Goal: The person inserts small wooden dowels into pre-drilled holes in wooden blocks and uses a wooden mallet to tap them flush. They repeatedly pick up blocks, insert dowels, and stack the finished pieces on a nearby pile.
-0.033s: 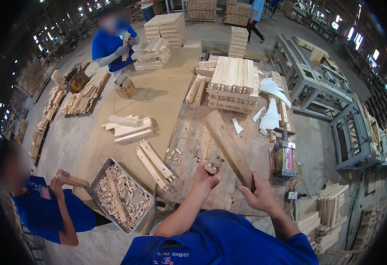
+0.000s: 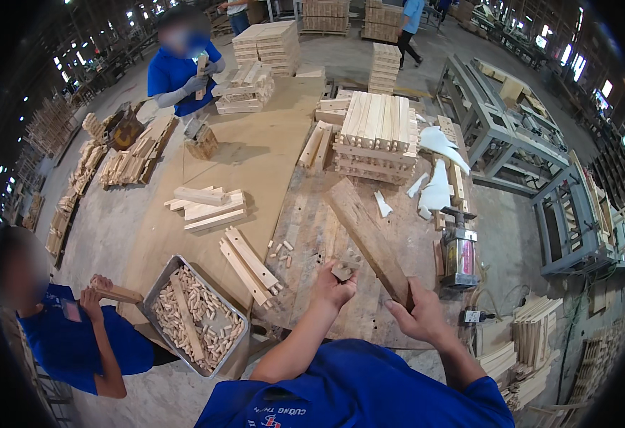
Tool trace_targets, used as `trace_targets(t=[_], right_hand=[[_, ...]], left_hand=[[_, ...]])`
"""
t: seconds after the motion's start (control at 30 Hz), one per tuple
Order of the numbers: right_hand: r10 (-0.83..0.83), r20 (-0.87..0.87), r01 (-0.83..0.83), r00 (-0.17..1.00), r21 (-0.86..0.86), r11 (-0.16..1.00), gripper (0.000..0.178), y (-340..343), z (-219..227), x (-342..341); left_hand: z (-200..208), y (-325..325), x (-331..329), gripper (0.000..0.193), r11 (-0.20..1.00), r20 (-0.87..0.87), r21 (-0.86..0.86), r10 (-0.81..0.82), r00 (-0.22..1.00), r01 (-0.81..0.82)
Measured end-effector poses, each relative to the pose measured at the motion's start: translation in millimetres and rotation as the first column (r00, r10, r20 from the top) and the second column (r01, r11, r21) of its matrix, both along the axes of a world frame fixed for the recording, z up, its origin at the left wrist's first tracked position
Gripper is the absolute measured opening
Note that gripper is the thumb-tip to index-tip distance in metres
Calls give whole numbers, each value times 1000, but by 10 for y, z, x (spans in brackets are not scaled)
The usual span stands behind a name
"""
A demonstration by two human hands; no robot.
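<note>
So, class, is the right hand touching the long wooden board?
Touching: the head view plainly shows the right hand closed around the near end of the long wooden board.

At the bench's (image 2: 309, 207) near left corner sits a tray (image 2: 231, 350) with dowels (image 2: 220, 334) inside; two bars (image 2: 244, 273) lie to its right. A stack of rails (image 2: 377, 120) stands toward the far right corner, sheet scraps (image 2: 435, 191) to its right, a board (image 2: 369, 241) before it.

A lane of surface (image 2: 309, 214) opens between 2 wooden rails (image 2: 255, 258) and a slanting wooden bar (image 2: 371, 239), narrowed by loose dowels (image 2: 279, 249) and blocked beyond by stacked timber (image 2: 377, 123).
</note>
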State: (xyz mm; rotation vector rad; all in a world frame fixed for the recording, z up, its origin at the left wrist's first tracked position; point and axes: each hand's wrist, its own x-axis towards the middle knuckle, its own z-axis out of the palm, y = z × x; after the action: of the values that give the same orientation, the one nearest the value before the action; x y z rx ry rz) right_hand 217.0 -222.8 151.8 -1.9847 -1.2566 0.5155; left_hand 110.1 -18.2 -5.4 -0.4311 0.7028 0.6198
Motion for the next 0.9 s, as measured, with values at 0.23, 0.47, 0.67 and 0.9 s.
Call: trace_targets(t=[0.23,0.47,0.67,0.9], right_hand=[[40,-11,-30,999,473,881,44,-259,288,208],[264,170,-184,949,-380,906,49,-232,340,329],[33,116,-21,993,-99,995,47,-216,157,245],[-77,89,97,993,-255,962,48,-272,-199,396]], left_hand=[[-21,142,137,35,999,-25,-54,-10,1000,8],[-348,135,124,28,969,33,243,-63,997,54],[-134,153,54,27,998,54,49,-37,998,34],[-178,89,-207,30,947,275,248,-270,923,204]])
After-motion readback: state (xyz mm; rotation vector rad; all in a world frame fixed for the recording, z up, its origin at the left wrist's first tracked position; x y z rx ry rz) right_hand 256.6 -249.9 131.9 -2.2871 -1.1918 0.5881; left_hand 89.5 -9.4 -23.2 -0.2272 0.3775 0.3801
